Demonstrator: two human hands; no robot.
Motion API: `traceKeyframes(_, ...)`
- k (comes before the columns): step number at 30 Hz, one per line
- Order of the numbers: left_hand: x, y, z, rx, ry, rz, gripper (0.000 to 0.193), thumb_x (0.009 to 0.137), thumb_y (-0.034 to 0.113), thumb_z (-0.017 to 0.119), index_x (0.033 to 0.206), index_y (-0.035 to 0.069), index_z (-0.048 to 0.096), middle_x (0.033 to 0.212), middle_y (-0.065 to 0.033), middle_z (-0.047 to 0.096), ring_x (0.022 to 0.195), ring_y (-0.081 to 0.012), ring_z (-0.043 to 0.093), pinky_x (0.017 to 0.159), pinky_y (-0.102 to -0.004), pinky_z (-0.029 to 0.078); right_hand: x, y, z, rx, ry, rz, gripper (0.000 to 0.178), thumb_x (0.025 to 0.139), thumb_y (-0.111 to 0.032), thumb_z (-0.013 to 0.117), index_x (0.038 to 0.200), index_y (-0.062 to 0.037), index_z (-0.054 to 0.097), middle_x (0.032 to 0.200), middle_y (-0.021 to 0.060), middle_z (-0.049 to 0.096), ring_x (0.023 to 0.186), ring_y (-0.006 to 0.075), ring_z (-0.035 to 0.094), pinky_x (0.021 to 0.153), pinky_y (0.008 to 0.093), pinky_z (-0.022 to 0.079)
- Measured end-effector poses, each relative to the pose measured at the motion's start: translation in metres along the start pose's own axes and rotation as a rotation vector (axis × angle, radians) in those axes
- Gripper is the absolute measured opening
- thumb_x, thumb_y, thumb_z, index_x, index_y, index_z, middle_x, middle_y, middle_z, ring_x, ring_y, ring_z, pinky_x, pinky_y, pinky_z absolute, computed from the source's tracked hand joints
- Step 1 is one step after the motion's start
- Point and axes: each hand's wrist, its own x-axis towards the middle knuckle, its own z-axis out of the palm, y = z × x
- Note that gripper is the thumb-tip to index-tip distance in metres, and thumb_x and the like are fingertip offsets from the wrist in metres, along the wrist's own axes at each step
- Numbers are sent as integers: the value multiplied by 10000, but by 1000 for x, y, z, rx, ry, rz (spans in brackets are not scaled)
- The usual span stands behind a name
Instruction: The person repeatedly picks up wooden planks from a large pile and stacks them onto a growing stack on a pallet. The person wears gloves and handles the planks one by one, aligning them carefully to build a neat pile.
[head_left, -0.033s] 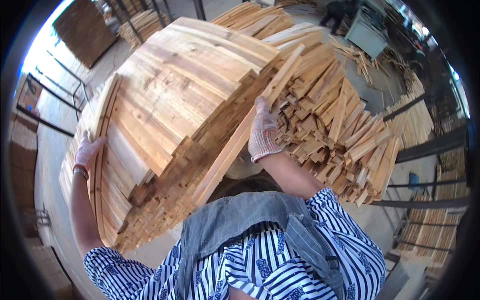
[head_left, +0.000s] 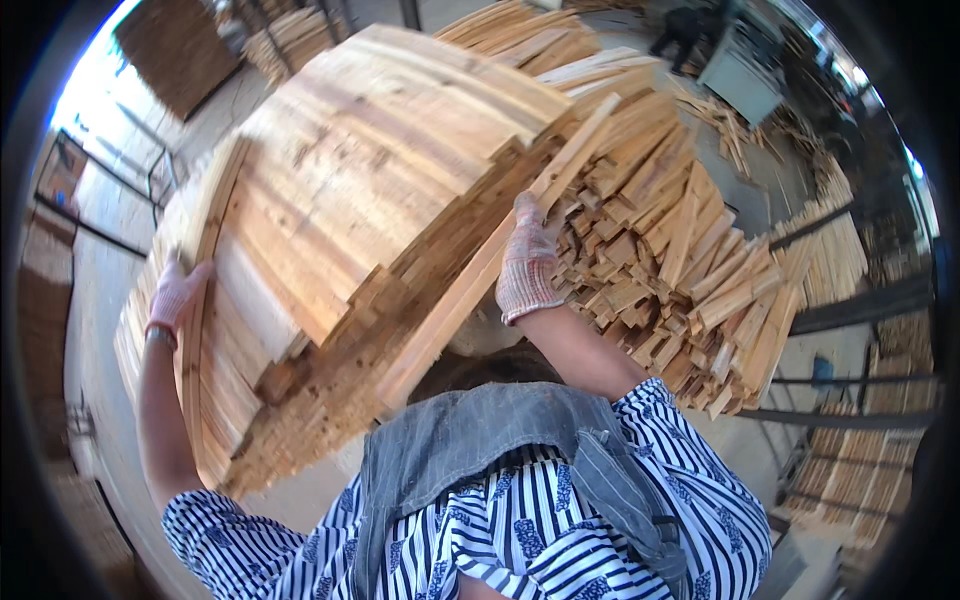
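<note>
A long pale wooden strip (head_left: 450, 315) slants across in front of me, one end near my chest and the other pointing to the far right. My right hand (head_left: 530, 262), in a knitted work glove, is closed around its middle. On the left, my gloved left hand (head_left: 180, 290) grips the edge of a narrow wooden strip (head_left: 217, 195) lying on top of a broad stack of boards (head_left: 350, 150). Its thumb rests on the strip; the other fingers are partly hidden. The boards lie side by side, with uneven ends facing me.
A heap of loose wooden sticks (head_left: 650, 230) lies to the right of the stack, beside a dark metal rail (head_left: 860, 305). Farther off stand a grey-green machine (head_left: 742, 70), a person in dark clothes (head_left: 683, 35) and a large brown stack (head_left: 175, 50).
The view has shifted slightly, and the board stack sits a little farther up and right in it. Both hands keep their holds on the strips.
</note>
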Motion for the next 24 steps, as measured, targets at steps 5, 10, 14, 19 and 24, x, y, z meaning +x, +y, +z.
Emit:
traceKeyframes(5,-10,56,5,273,52,29,918,903,642,581,1460,-49,348,1364,-329,534,1279,-431,536,1061,-449,432,14,32,61,-80,99,54,839,965,-448,557,1604,-107,134,1564,225,364,1366,343,460,1102,444,376)
traceKeyframes(10,-9,43,0,274,-22,-47,990,903,673,561,1523,-39,263,1433,-306,488,1351,-399,484,1115,-414,386,0,21,67,-86,106,-4,821,969,-454,541,1590,-79,157,1520,260,395,1302,336,514,1062,479,422)
traceKeyframes(14,-7,29,-1,300,-15,-29,1015,898,691,553,1533,-39,246,1446,-301,480,1363,-393,473,1124,-406,376,-12,5,39,-5,21,24,748,992,-336,515,1585,-73,141,1274,238,546,1031,300,611,910,435,536)
traceKeyframes(19,4,48,6,262,-8,-29,978,888,679,580,1499,-38,317,1385,-311,533,1317,-405,515,1099,-424,398,-17,4,73,-47,21,81,807,994,-437,454,1575,-25,74,1408,269,432,1241,347,516,1066,470,446)
traceKeyframes(24,6,34,1,253,24,23,855,895,642,589,1392,-35,429,1293,-339,579,1234,-466,548,1034,-482,435,-1,22,83,-101,28,-42,840,1014,-474,454,1592,-38,28,1557,336,285,1415,431,381,1164,458,339)
